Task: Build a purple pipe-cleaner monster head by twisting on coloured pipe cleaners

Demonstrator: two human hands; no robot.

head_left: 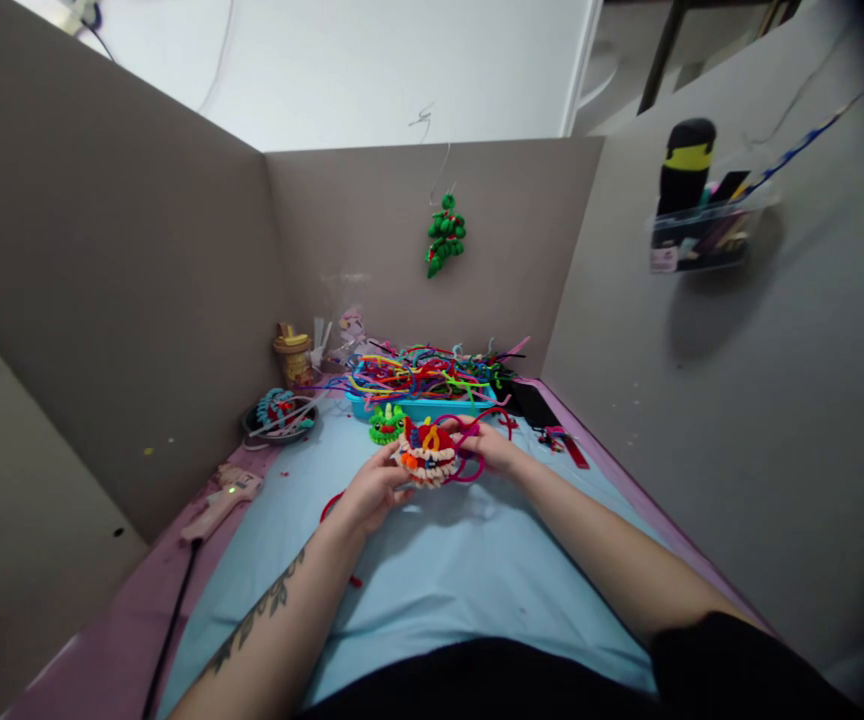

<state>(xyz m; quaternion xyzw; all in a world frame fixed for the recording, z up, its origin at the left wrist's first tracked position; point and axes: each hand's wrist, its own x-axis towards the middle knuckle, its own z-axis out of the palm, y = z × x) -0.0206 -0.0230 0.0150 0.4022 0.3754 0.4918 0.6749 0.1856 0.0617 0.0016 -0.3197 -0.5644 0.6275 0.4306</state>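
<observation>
Between my two hands is a small craft figure (429, 458) of bent pipe cleaners, red and yellow on top with a cream fringe below. My left hand (378, 488) grips it from the left side. On its right side my right hand (483, 446) holds it, with magenta pipe-cleaner loops (469, 466) trailing by the fingers. Just behind stands a green pipe-cleaner figure (385, 426). A red pipe cleaner (330, 506) lies on the cloth, partly hidden by my left forearm.
Behind the hands sits a blue tray (432, 408) heaped with coloured pipe cleaners. A dark bowl (298, 432) and a pink glue gun (223, 500) with a black cord are at left. A black phone-like slab (534, 404) lies right. Grey partitions (372, 230) enclose the table.
</observation>
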